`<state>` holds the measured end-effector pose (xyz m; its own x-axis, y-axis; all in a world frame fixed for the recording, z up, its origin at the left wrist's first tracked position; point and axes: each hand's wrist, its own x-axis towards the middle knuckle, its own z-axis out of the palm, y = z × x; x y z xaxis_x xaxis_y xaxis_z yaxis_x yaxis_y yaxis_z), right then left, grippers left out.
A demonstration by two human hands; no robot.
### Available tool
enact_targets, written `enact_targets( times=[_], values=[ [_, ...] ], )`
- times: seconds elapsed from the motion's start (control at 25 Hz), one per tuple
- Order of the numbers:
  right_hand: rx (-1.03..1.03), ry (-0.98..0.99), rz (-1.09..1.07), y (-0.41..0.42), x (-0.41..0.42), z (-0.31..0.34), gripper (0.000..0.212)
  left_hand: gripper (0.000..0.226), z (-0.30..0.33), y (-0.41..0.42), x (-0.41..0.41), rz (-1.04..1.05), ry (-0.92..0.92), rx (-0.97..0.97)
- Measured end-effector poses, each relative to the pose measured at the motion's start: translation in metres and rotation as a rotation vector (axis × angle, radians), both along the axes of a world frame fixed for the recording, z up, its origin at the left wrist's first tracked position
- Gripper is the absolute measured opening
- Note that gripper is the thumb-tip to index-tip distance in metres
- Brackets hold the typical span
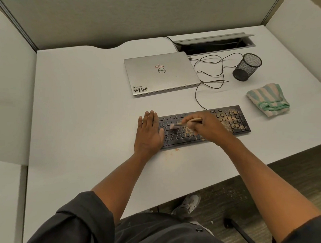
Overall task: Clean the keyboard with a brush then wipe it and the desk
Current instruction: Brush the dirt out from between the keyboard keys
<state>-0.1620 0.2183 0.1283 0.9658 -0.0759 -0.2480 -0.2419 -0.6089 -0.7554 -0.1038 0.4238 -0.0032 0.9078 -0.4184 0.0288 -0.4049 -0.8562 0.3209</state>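
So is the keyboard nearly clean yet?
Not yet. The right hand is brushing the middle keys with the brush while the left hand steadies the keyboard. Its number-pad end is dusty. The cloth lies unused, and crumbs dot the desk, so wiping remains.

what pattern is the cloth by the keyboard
The cloth has pale green and cream stripes with a green edge, as seen in the head view.
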Motion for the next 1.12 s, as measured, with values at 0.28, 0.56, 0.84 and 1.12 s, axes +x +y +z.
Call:
enact_targets(
  times=[0.28,0.56,0.84,1.12],
  values=[
    [-0.166,-0.075,-0.073,0.0,0.001,-0.004,0.019,0.08,0.001,0.0,0.0,-0.004,0.004,0.005],
    [-0.233,-0.105,-0.032,0.007,0.001,-0.016,0.023,0.08,0.002,0.0,0.0,-0.006,0.004,0.008],
    [-0.144,-0.114,-0.064,0.01,0.0,-0.016,0.023,0.081,0.002,0.0,0.0,-0.006,0.014,0.012],
    [-0.149,-0.203,-0.142,0.015,0.016,-0.009,0.016,0.081,0.004,0.0,-0.001,-0.003,0.016,0.004]
  ],
)
